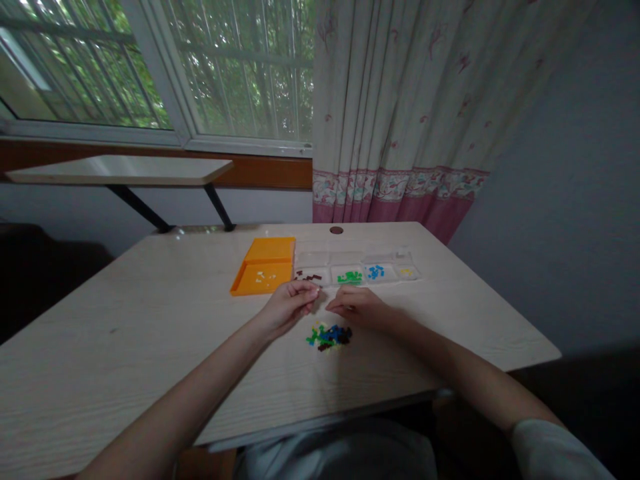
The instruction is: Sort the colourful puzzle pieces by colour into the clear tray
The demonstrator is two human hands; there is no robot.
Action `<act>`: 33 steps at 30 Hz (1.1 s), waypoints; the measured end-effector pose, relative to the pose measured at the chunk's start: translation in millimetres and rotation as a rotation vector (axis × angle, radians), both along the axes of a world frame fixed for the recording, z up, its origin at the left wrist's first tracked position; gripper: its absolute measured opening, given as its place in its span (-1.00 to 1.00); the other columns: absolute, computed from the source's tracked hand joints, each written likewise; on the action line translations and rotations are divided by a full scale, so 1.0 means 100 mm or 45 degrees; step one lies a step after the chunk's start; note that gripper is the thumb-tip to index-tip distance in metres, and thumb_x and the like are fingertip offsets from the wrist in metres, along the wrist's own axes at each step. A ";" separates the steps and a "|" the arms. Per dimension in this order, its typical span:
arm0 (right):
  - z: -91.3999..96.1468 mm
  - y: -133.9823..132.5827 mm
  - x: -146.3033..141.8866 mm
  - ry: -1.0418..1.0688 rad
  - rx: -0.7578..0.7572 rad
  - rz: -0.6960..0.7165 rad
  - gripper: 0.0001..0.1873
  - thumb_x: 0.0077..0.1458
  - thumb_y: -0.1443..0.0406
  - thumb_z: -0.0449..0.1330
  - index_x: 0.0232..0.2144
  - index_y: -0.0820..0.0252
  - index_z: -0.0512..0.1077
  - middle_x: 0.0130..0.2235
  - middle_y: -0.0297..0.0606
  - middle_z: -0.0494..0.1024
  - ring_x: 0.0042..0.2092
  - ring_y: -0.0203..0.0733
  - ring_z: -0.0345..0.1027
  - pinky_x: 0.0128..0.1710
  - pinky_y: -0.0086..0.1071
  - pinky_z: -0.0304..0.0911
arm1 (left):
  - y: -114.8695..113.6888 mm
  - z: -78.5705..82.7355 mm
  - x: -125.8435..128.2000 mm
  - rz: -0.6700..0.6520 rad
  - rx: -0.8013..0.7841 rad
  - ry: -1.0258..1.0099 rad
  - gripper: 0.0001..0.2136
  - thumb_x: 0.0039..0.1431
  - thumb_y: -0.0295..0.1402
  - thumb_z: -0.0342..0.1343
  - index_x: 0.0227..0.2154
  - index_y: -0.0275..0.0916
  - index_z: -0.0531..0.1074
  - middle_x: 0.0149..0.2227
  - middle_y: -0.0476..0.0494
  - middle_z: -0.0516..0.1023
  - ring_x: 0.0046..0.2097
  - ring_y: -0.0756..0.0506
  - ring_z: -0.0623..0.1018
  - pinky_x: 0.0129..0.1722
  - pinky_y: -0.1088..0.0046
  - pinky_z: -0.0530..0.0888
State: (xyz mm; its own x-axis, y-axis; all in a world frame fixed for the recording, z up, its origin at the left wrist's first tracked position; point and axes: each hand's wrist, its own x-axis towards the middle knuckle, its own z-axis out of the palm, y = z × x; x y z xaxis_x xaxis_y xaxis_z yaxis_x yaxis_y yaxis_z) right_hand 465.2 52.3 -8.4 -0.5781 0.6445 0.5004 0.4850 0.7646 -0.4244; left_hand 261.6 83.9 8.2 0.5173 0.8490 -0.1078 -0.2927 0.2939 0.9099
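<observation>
My left hand point(293, 303) is closed in a pinch in front of the clear tray. A tiny pale spot shows at its fingertips, too small to name. Close by on the right, my right hand point(360, 308) has its fingers bent together; whether anything is between them is hidden. Below both hands lies a mixed pile of small building bricks point(330, 336) in green, blue, yellow and dark brown. The clear compartment tray point(325, 279) behind the hands holds brown bricks point(313, 277), green bricks point(350, 277), blue bricks point(375, 271) and yellow bricks point(406, 272), each colour in its own compartment.
An orange box point(240, 283) stands with its lid open left of the tray, several white bricks point(265, 277) inside. A raised shelf point(125, 171) on black legs is at the back left of the table point(175, 313). Behind are a window and a curtain point(395, 133).
</observation>
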 end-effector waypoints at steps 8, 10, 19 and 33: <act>-0.02 0.03 -0.04 -0.108 -0.296 0.220 -0.66 0.01 0.54 0.01 -0.28 0.19 0.49 -0.25 -0.26 0.38 -0.24 -0.37 0.30 -0.19 -0.52 0.21 | -0.01 0.08 -0.02 -0.041 -0.072 -0.137 -0.77 -0.27 -0.42 0.35 -0.50 -0.37 0.45 -0.64 0.04 0.40 -0.65 0.16 0.34 -0.66 0.71 0.30; -0.02 0.02 -0.03 -0.155 -0.296 0.196 -0.63 -0.02 0.57 0.01 -0.27 0.17 0.50 -0.23 -0.27 0.39 -0.23 -0.37 0.31 -0.17 -0.52 0.20 | -0.02 0.09 -0.02 -0.051 -0.079 -0.155 -0.77 -0.27 -0.42 0.35 -0.50 -0.36 0.45 -0.63 0.04 0.40 -0.65 0.16 0.34 -0.65 0.71 0.31; -0.05 0.02 0.03 -0.211 -0.177 0.090 -0.75 -0.02 0.46 0.10 -0.29 0.16 0.49 -0.26 -0.28 0.44 -0.34 -0.39 0.32 -0.31 -0.56 0.20 | 0.00 0.06 -0.05 -0.063 -0.001 -0.110 -0.75 -0.26 -0.37 0.34 -0.49 -0.34 0.43 -0.59 0.00 0.43 -0.63 0.14 0.35 -0.62 0.67 0.30; -0.04 0.06 0.09 -0.226 -0.100 -0.066 -0.79 -0.02 0.21 0.20 -0.32 0.19 0.44 -0.27 -0.25 0.44 -0.24 -0.31 0.32 -0.24 -0.49 0.20 | 0.80 0.05 -1.05 0.319 0.953 1.961 -0.70 -0.05 -0.16 0.00 -0.37 -0.23 0.48 -0.35 -0.19 0.54 -0.35 -0.15 0.49 -0.45 0.46 0.28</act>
